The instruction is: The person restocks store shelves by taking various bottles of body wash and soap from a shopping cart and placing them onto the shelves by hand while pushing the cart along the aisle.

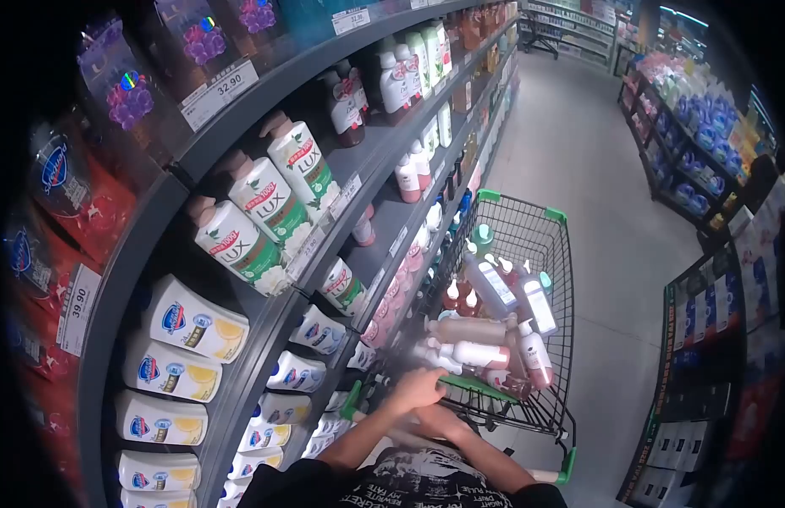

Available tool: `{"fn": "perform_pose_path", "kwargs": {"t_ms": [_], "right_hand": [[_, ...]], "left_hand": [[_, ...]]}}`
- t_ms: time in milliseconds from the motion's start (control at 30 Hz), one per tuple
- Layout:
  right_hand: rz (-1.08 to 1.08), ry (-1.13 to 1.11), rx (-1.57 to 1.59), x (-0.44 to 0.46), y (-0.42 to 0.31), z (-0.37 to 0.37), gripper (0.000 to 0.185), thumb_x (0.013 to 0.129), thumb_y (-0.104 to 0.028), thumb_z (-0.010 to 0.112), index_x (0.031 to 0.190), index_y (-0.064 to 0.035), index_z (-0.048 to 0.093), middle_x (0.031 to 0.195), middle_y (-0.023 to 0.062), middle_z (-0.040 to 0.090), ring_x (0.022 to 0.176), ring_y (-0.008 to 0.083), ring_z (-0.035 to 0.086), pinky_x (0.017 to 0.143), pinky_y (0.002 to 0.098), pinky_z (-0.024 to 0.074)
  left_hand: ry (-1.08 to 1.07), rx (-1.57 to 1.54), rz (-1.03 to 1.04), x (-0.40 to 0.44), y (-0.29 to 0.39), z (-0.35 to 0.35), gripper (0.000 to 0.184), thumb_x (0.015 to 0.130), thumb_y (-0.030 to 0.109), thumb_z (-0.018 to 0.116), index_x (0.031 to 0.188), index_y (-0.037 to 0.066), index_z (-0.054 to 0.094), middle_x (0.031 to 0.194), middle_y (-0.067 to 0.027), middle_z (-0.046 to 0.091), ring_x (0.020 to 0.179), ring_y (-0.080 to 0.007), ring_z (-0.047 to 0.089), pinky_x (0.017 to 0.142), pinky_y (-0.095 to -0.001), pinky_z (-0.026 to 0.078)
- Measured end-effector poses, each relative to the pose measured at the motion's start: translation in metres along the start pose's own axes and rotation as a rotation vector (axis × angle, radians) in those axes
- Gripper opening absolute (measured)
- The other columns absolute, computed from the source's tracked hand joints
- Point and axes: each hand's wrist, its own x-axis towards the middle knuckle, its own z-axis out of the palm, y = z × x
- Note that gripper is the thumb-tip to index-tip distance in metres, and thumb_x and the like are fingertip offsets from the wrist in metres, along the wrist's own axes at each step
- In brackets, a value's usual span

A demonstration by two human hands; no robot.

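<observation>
My left hand [416, 390] reaches in over the near end of the shopping cart [558, 279], its fingers curled. Whether it holds anything is hidden. Close below and to its right is my right hand [440, 421], its fingers out of sight. The two hands overlap or nearly touch. Just beyond them, several pump bottles lie and stand in the cart. Among them are a white-and-pink bottle [481, 355] on its side, a tilted white-and-pink bottle [535, 360], a pale bottle with a label [491, 285] and a green-capped bottle [540, 305].
Shelves along my left hold LUX pump bottles [265, 199], white bottles with lemon labels [174, 368] and price tags [219, 93]. The aisle floor [549, 127] runs ahead. Stacked packs [705, 127] fill a rack at the far right; a dark display stand [693, 381] is nearer.
</observation>
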Motion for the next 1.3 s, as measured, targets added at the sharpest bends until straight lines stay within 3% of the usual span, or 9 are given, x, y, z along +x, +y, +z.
{"fn": "perform_pose_path", "kwargs": {"t_ms": [333,433,533,833,967,1033,1133,1233,1300], "right_hand": [[-0.136,0.027,0.041,0.003,0.021,-0.074,0.047,0.081,-0.024,0.069,0.121,-0.002,0.062,0.106,0.0239,0.068,0.088,0.0393,0.068,0.079,0.0461,0.0539],[-0.004,-0.101,0.007,0.003,0.026,-0.093,0.046,0.08,-0.018,0.067,0.123,-0.0026,0.06,0.112,0.0248,0.066,0.098,0.0397,0.066,0.085,0.0469,0.0529],[0.038,-0.108,-0.07,0.007,0.036,-0.104,0.041,0.081,-0.02,0.067,0.119,-0.0035,0.063,0.109,0.0238,0.068,0.097,0.0387,0.067,0.085,0.0472,0.0531],[-0.018,-0.035,-0.07,0.013,0.058,-0.131,0.037,0.08,-0.018,0.066,0.112,-0.0007,0.064,0.105,0.0252,0.068,0.095,0.0406,0.067,0.081,0.0493,0.054],[-0.076,0.014,-0.081,0.014,0.067,-0.145,0.044,0.08,-0.016,0.065,0.121,-0.001,0.059,0.106,0.025,0.067,0.095,0.0413,0.067,0.081,0.05,0.0535],[-0.124,0.079,-0.104,0.021,0.079,-0.142,0.044,0.082,-0.017,0.062,0.123,-0.0018,0.058,0.109,0.0248,0.066,0.098,0.0416,0.065,0.083,0.0498,0.052],[0.03,-0.127,-0.093,0.02,0.074,-0.173,0.048,0.082,-0.018,0.064,0.127,-0.0042,0.056,0.115,0.0253,0.063,0.104,0.0385,0.064,0.089,0.049,0.05],[0.005,-0.115,-0.043,0.018,0.08,-0.178,0.049,0.083,-0.019,0.063,0.129,-0.0053,0.055,0.114,0.0256,0.063,0.103,0.0389,0.064,0.09,0.0484,0.0497],[0.0,-0.056,-0.008,0.017,0.085,-0.196,0.049,0.084,-0.02,0.063,0.13,-0.0055,0.055,0.113,0.0251,0.063,0.102,0.0391,0.064,0.089,0.0483,0.0498]], "left_hand": [[0.131,-0.05,-0.02,0.062,0.021,-0.002,0.025,0.083,0.029,0.064,0.104,0.014,0.067,0.086,-0.0118,0.072,0.082,-0.0345,0.069,0.075,-0.045,0.054],[0.048,-0.057,-0.117,0.081,0.031,-0.004,0.026,0.082,0.031,0.065,0.104,0.017,0.065,0.093,-0.0115,0.071,0.09,-0.033,0.068,0.079,-0.0473,0.054],[0.078,-0.063,-0.112,0.098,0.036,-0.003,0.026,0.082,0.03,0.065,0.104,0.017,0.066,0.095,-0.012,0.071,0.091,-0.0328,0.067,0.08,-0.0473,0.053],[0.087,-0.077,-0.156,0.133,0.056,-0.018,0.024,0.082,0.03,0.063,0.102,0.017,0.067,0.093,-0.0115,0.071,0.091,-0.0335,0.067,0.08,-0.0476,0.054],[0.025,-0.037,-0.11,0.152,0.059,-0.023,0.027,0.079,0.028,0.064,0.104,0.018,0.067,0.084,-0.0111,0.071,0.083,-0.0315,0.069,0.076,-0.0462,0.055],[-0.259,-0.102,-0.149,0.171,0.059,-0.038,0.025,0.077,0.026,0.063,0.098,0.015,0.07,0.076,-0.0113,0.071,0.073,-0.0287,0.069,0.069,-0.0429,0.055],[-0.27,-0.055,0.276,0.206,0.046,-0.036,0.022,0.078,0.024,0.059,0.076,0.006,0.071,0.068,-0.0107,0.069,0.062,-0.0245,0.066,0.059,-0.0394,0.051],[-0.721,-0.091,0.077,0.231,0.037,-0.026,0.025,0.083,0.027,0.058,0.091,0.008,0.071,0.082,-0.0122,0.071,0.077,-0.0271,0.067,0.073,-0.0384,0.051],[-0.712,-0.092,0.159,0.241,0.031,-0.037,0.03,0.089,0.029,0.053,0.097,0.006,0.07,0.083,-0.0132,0.07,0.077,-0.0284,0.066,0.072,-0.0395,0.049]]}}
